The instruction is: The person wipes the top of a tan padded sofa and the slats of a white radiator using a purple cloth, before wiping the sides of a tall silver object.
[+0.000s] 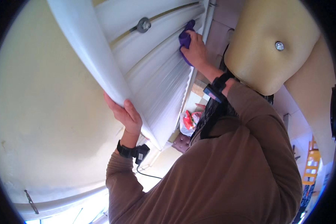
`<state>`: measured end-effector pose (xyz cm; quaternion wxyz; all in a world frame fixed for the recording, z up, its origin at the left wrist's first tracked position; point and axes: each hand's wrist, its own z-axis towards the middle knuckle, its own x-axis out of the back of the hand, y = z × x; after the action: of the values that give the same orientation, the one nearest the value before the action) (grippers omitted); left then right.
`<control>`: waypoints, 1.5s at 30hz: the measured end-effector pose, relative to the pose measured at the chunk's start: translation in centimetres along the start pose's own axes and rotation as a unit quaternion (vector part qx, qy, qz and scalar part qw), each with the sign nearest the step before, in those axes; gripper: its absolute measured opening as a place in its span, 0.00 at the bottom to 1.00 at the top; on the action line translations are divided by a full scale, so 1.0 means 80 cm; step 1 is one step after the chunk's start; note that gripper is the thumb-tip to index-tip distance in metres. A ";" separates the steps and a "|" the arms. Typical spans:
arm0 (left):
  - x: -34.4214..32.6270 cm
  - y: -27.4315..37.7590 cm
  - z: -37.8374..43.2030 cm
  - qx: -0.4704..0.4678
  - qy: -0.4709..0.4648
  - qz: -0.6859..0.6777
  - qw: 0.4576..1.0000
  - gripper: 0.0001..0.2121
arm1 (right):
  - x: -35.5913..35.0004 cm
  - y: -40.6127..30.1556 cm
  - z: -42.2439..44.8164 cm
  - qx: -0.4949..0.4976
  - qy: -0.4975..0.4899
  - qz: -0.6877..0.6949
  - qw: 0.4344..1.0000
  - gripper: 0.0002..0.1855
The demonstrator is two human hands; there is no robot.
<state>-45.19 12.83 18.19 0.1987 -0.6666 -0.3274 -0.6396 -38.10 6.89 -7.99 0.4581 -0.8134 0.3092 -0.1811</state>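
Note:
A white ribbed radiator (156, 75) runs diagonally across the upper middle, beside a pale yellow wall. My left hand (126, 114) grips its rounded outer edge, thumb on the near side and fingers curled behind. In my right hand (196, 50) is a bunched purple cloth (185, 39), pressed against the ribs near the radiator's far edge. A round grey fitting with a shiny centre (143, 25) sits in a gap between the ribs. Both wrists carry black straps with small devices.
A beige upholstered cushion with a crystal button (279, 46) stands close to my right forearm. Past the radiator's lower end are a plastic bag with red items (189, 120) and a brown tufted seat (181, 142). An orange slatted frame (310, 165) is far right. The wall (58, 112) fills the left.

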 end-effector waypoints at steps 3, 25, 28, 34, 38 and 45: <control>0.000 -0.010 0.000 -0.003 0.025 -0.009 1.000 0.28 | 0.001 -0.045 -0.016 -0.028 -0.013 0.019 0.999 0.32; 0.084 0.005 0.030 -0.059 -0.006 -0.217 0.974 0.25 | 0.008 -0.175 -0.085 0.170 0.008 0.003 0.985 0.37; 0.089 -0.023 -0.015 -0.029 0.017 -0.187 0.982 0.25 | 0.005 -0.208 -0.124 0.274 0.071 0.087 0.955 0.29; 0.059 -0.116 -0.133 0.114 -0.061 -0.075 0.989 0.28 | -0.022 -0.145 -0.102 0.303 0.108 0.096 0.942 0.31; 0.049 -0.127 -0.142 0.094 -0.036 -0.097 0.990 0.29 | -0.039 -0.047 -0.029 0.170 0.176 0.077 0.967 0.31; 0.044 -0.120 -0.140 0.095 -0.037 -0.056 0.993 0.30 | -0.061 0.104 0.083 -0.021 0.242 0.026 0.970 0.32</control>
<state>-60.00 12.56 21.32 0.2128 -0.6482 -0.4312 -0.5904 -40.70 11.16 -18.61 0.3573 -0.7465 0.4353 -0.3543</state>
